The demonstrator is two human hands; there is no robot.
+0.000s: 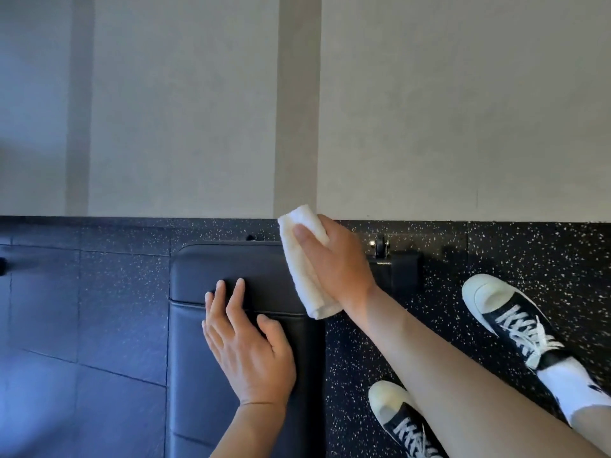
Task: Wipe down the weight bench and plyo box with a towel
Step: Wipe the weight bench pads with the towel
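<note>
Right hand [340, 266] gripping folded white terry towel [307, 279], fingers curling round it, at right edge of black padded vinyl weight bench [205, 375]. Left hand [246, 345] lying flat on pad, fingers spreading straight. Black-and-white laced sneakers [509, 322] standing on speckled black rubber floor [350, 352].

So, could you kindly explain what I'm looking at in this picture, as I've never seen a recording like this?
There is no machine: a person wears a camera on the head, looking down at their own hands. The left hand rests flat, fingers straight, on the black padded weight bench. The right hand grips a rolled white towel at the bench's far right edge. Beside the bench, on the speckled black rubber floor, are the person's black-and-white sneakers.
</note>
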